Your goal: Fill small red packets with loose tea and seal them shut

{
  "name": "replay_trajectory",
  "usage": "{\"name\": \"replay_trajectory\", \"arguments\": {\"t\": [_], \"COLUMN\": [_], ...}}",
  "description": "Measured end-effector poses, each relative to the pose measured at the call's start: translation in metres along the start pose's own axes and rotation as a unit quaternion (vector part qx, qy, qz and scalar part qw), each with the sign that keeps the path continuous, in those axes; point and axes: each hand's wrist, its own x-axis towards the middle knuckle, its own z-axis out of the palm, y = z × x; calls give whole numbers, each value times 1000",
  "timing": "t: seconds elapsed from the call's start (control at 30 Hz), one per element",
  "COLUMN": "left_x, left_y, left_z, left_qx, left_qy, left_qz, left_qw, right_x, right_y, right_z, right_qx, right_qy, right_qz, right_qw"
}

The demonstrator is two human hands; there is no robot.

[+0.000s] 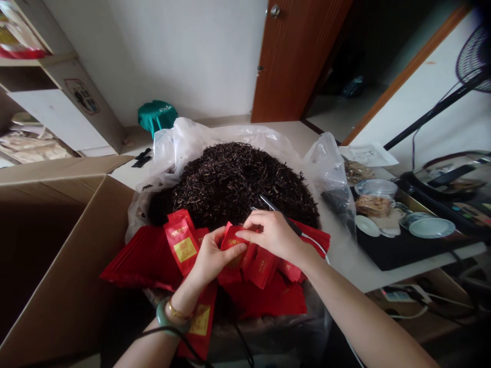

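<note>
A small red packet (232, 245) with gold lettering is upright between my hands. My left hand (215, 253) is closed on its side, thumb across the front. My right hand (270, 232) pinches its top edge. Just behind the right hand shows a thin two-pronged metal tool (270, 203); whether that hand also holds it I cannot tell. Beyond lies a large heap of dark loose tea leaves (238, 174) in a clear plastic bag (184, 138). Another red packet with a yellow label (183, 245) leans left of my hands. More red packets (261, 268) lie below them.
A tight row of red packets (143, 260) lies at left, beside an open cardboard box (88, 245). On the right a table (399, 276) bears a white dish (431, 226) and a glass bowl (376, 188). A white cable (316, 243) runs past my right wrist.
</note>
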Motion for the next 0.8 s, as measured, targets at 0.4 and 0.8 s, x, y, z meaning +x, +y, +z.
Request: {"name": "replay_trajectory", "arguments": {"t": [0.4,0.8], "left_x": [1,-1], "left_y": [-4,-4], "left_z": [-6,3], "left_qx": [-121,-47], "left_qy": [40,2], "left_qz": [-31,-22], "left_qw": [991,999], "right_x": [4,5], "right_y": [7,11], "right_z": [9,18], "right_qx": [97,126], "right_qy": [23,36], "right_qz": [89,52], "right_qw": [991,990]}}
